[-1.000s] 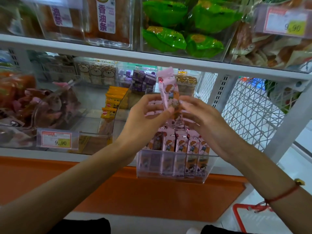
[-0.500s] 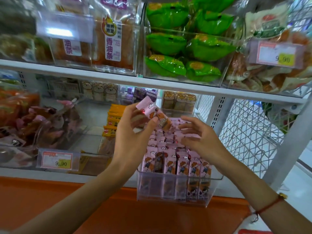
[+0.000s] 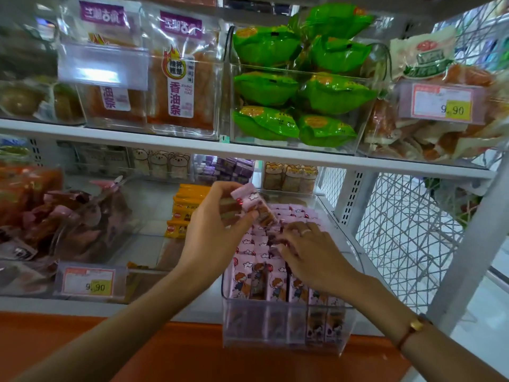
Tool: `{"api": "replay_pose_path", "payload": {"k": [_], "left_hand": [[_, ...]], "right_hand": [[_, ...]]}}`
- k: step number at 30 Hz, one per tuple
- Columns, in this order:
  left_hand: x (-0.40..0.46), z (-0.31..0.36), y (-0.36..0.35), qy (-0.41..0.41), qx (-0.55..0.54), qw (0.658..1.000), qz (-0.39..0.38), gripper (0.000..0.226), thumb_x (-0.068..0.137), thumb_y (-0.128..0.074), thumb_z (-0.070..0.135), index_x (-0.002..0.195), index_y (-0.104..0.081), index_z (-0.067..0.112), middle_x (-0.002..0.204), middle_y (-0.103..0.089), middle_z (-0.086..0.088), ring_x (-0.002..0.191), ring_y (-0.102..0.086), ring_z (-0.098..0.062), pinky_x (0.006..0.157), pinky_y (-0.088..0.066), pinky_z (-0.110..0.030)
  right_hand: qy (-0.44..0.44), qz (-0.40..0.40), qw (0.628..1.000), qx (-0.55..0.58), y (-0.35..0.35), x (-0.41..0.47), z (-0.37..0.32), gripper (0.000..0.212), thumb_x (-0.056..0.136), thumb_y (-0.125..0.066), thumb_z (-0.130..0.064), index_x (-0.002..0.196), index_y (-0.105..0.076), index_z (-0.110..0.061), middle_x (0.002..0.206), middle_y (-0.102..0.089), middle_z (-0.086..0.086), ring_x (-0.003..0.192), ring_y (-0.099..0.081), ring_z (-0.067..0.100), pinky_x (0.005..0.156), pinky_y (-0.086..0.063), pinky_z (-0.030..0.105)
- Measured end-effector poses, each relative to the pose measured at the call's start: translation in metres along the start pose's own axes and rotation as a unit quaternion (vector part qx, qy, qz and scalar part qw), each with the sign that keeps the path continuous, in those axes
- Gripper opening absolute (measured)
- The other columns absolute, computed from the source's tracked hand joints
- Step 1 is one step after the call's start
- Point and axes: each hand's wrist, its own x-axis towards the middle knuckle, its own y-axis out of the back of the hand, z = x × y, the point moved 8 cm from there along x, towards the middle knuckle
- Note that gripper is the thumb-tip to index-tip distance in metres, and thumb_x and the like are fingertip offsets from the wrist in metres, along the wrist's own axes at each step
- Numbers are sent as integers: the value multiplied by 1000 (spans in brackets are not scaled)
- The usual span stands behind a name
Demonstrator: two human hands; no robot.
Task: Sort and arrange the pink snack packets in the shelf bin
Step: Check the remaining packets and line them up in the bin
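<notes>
Right hand (image 3: 308,255) lowered onto binned packets (image 3: 264,282); left hand (image 3: 217,230) holds one packet (image 3: 252,202).

White lower shelf (image 3: 192,307) — clear bin (image 3: 283,330) of pink snack packets (image 3: 275,285) on it.

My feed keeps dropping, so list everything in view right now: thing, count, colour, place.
pink snack packets: many, pink, upright in rows in the clear bin
held packet: one, pink, above the bin
clear bin: one, lower shelf edge
green bags: several, upper shelf bin
orange packs: a stack, lower shelf, left of the bin
price tags: two, both reading 9.90
wire mesh panel: white, right side
left hand: fingers pinch the held packet
right hand: wears a ring, fingers curled on the bin's packets
</notes>
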Motion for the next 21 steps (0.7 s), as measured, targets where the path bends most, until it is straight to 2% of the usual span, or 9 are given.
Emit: {"api": "replay_pose_path", "payload": {"k": [4, 8, 12, 15, 17, 19, 21], "left_hand": [[20, -3, -26, 6, 119, 990, -80, 44, 82, -72, 21, 121, -52, 22, 110, -66, 9, 98, -63, -6, 84, -56, -30], [40, -12, -46, 20, 195, 966, -170, 47, 81, -74, 20, 123, -52, 17, 115, -63, 1, 98, -63, -13, 87, -55, -34], [54, -23, -70, 1, 299, 916, -268, 45, 82, -73, 25, 122, -56, 13, 115, -64, -5, 96, -63, -17, 88, -53, -36], [59, -32, -91, -30, 384, 870, -308, 42, 86, -66, 38, 122, -60, 16, 114, -63, 0, 99, -60, -16, 80, -46, -27], [59, -43, -101, -24, 409, 853, -323, 43, 84, -69, 38, 121, -57, 18, 112, -62, 3, 99, -58, -15, 79, -42, -26], [59, -52, -106, -26, 435, 837, -331, 44, 82, -72, 36, 119, -55, 20, 111, -63, 2, 97, -57, -14, 82, -44, -27], [56, -57, -110, -33, 464, 807, -363, 40, 86, -67, 39, 121, -59, 20, 117, -64, 1, 106, -57, -15, 91, -46, -31]], "right_hand": [[7, -33, 999, 17, -11, -19, -2, 45, 101, -23, -43, 143, -31, -31, 148, -31, -3, 137, -22, 15, 112, -18, 34], [12, -21, 1000, 20, -11, -23, -2, 46, 101, -20, -43, 144, -30, -30, 146, -34, -4, 135, -25, 14, 112, -19, 33], [17, 0, 999, 36, -10, -25, -1, 45, 100, -21, -43, 143, -32, -32, 145, -35, -7, 134, -26, 12, 111, -20, 32], [17, 17, 998, 50, -9, -26, -1, 45, 100, -23, -42, 143, -33, -33, 144, -37, -7, 133, -28, 12, 111, -20, 32], [18, 28, 998, 54, -9, -27, -1, 44, 100, -24, -42, 142, -34, -33, 142, -40, -7, 131, -29, 12, 110, -21, 31], [16, 35, 998, 55, -10, -27, 0, 43, 100, -25, -42, 140, -36, -34, 140, -42, -7, 130, -31, 12, 109, -22, 30], [15, 39, 998, 56, -10, -26, 1, 42, 100, -25, -42, 139, -37, -34, 140, -42, -7, 129, -32, 12, 109, -22, 30]]}}
